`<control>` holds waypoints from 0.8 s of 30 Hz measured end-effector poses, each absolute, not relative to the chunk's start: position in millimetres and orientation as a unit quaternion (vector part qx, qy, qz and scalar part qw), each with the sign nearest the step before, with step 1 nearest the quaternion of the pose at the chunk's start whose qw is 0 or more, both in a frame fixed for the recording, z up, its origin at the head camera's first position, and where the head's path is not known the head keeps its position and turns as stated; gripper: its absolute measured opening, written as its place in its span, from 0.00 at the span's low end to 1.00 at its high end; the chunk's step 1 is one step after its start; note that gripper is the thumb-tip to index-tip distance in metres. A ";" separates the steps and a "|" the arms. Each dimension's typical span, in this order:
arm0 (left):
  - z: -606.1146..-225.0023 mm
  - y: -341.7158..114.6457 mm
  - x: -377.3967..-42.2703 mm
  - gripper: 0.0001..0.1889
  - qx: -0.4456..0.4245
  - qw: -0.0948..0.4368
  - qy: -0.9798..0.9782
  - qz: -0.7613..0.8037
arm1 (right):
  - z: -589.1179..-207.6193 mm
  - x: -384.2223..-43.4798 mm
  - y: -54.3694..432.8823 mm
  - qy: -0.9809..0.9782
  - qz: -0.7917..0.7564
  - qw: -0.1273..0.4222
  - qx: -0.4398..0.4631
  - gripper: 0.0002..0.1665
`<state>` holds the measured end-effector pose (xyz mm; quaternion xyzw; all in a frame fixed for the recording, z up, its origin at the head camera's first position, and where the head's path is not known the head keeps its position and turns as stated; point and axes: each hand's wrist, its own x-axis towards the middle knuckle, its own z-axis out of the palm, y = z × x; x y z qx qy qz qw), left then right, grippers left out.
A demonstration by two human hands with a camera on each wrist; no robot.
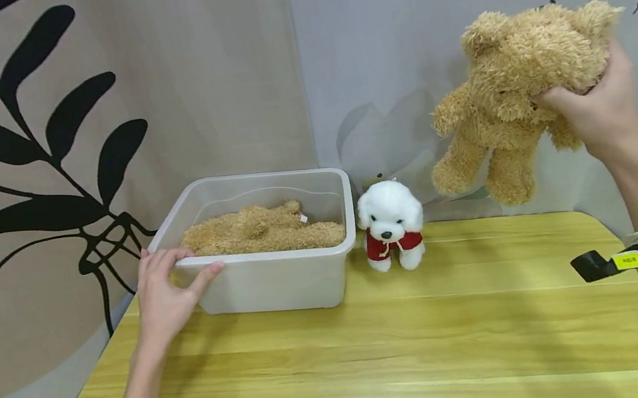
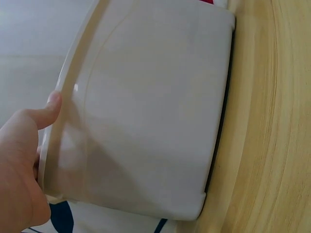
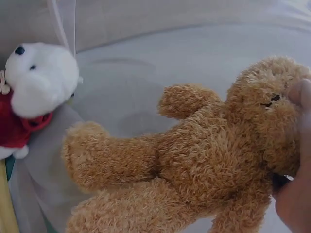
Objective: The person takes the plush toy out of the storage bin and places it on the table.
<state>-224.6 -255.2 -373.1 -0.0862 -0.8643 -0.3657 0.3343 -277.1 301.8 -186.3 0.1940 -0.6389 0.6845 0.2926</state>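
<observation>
A tan teddy bear (image 1: pixel 531 75) is up in the air at the right, tilted, its legs hanging down. My right hand (image 1: pixel 604 98) grips it at the side of the head, thumb across the front of its face; in the right wrist view the bear (image 3: pixel 204 155) lies sideways across the picture. At the left, my left hand (image 1: pixel 167 289) holds the near left corner of a whitish plastic bin (image 1: pixel 270 283) by its rim. More tan plush (image 1: pixel 261 230) with a small white tag lies inside the bin. The left wrist view shows my thumb (image 2: pixel 51 108) at the rim.
A white plush dog (image 1: pixel 389 216) in a red garment stands just right of the bin on the wooden table (image 1: pixel 441 339). Behind the table hangs a pale cloth backdrop (image 1: pixel 367 31), printed with black leaves at the left and black characters at upper right.
</observation>
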 end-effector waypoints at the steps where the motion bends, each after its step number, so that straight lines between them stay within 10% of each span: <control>1: -373.1 -255.0 -224.6 0.26 -0.087 0.336 -0.864 -0.366 | -189.5 -276.6 307.6 -0.648 0.682 0.285 0.183 0.44; 24: -374.1 -254.9 -226.8 0.27 -0.087 0.336 -0.860 -0.374 | -281.5 -287.8 385.8 -0.861 0.484 0.140 0.075 0.24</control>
